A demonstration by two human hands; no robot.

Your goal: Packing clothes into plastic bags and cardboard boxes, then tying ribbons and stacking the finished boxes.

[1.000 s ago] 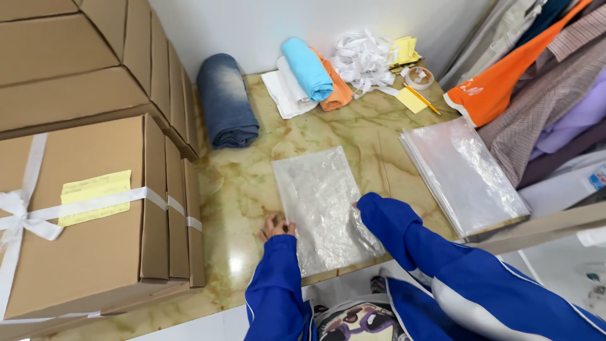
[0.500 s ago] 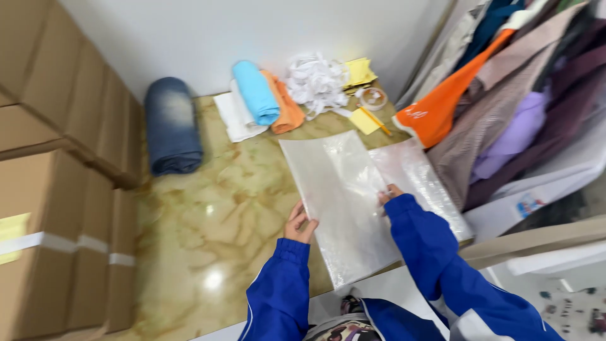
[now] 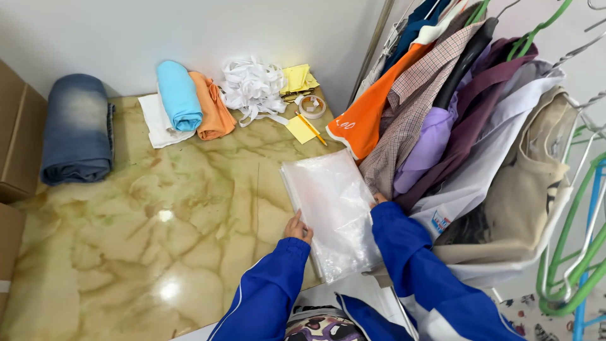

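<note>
A clear plastic bag (image 3: 331, 211) lies on a stack of the same bags at the right edge of the green-veined marble table (image 3: 158, 215). My left hand (image 3: 297, 227) grips the bag's left edge, fingers curled over it. My right hand (image 3: 379, 201), mostly hidden by its blue sleeve, holds the right edge beside the hanging clothes.
Rolled jeans (image 3: 77, 129), a light blue roll (image 3: 178, 95), an orange roll (image 3: 213, 113), white strips (image 3: 252, 85), a tape roll (image 3: 311, 106) and a pencil (image 3: 310, 128) line the back. Cardboard boxes (image 3: 19, 139) stand left. A rack of hanging garments (image 3: 454, 126) and green hangers (image 3: 568, 252) crowd the right.
Both hands slid the plastic bag from the table's middle to the right, onto the stack of bags. My view swung right, so the boxes mostly left the frame.
</note>
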